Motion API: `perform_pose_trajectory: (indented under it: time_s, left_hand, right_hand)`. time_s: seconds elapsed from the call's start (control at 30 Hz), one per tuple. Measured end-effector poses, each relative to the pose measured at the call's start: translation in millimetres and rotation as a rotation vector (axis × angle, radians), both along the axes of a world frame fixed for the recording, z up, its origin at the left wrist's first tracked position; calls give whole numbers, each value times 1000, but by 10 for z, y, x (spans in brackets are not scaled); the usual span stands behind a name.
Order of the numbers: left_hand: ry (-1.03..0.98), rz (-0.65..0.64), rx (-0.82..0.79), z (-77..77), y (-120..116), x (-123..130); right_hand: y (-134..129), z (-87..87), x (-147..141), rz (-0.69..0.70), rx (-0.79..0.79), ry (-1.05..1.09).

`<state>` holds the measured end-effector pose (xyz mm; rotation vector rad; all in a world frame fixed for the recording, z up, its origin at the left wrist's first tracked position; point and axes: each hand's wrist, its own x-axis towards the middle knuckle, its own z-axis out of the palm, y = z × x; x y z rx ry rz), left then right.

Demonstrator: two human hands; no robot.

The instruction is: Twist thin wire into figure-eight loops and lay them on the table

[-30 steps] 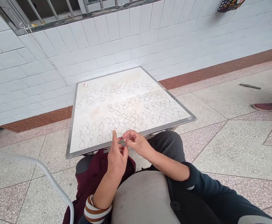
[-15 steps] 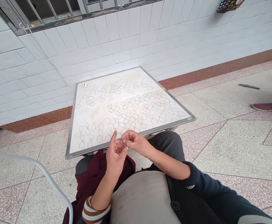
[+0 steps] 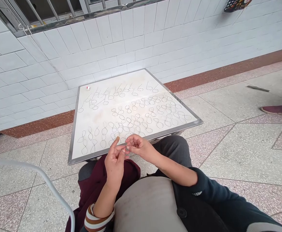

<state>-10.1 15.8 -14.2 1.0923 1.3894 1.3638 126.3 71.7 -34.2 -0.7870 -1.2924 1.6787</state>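
Over the near edge of a white board (image 3: 99,117) with a grey metal rim, my two hands meet at the fingertips. My left hand (image 3: 115,159) pinches a thin wire loop (image 3: 127,154) between thumb and fingers. From the right, my right hand (image 3: 139,146) closes thumb and forefinger on the same thin wire. Many wire pieces bent into figure eights (image 3: 159,123) lie on the board's near and right parts. Farther back are wires with a single loop and a straight tail (image 3: 149,86). The fine detail between my fingertips is too small to tell.
A small red and white object (image 3: 88,88) sits at the board's far left corner. Behind the board stands a white tiled wall (image 3: 131,45) with a barred window. A curved grey tube (image 3: 44,174) is at the left. A person's red shoe (image 3: 276,110) shows at the right.
My left hand has shifted slightly left and its fingers have closed in on the wire. A loop now shows below my fingertips. My right hand has hardly moved.
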Motion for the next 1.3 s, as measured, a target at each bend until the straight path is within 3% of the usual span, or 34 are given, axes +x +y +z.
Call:
perform_pose_trajectory:
  time_s: [0.37,0.43,0.57,0.63,0.73,0.87,1.0,1.2,1.3]
  left_hand:
    - [-54,-15,-27,31,-12,0]
    - [-52,-22,-25,27,-12,-12]
    - [-38,-40,-27,24,-14,-27]
    - [-46,-55,-28,27,-20,-25]
    - [-54,-76,-24,41,-35,-12]
    - [-37,-63,-16,79,-51,13]
    - [-43,-63,-16,96,-43,4]
    - [-63,-72,-19,58,-26,-47]
    - [-58,-53,-9,40,-34,-41]
  right_hand:
    - [-6,11,49,3,213,-162]
    - [17,65,92,-19,361,-272]
    - [110,222,177,-41,831,-436]
    - [160,323,207,27,1002,-469]
    - [217,469,238,153,1117,-492]
    - [275,562,267,227,1218,-567]
    - [308,503,261,214,1269,-656]
    - [238,331,163,-9,1098,-569]
    - [221,305,151,-25,1065,-540]
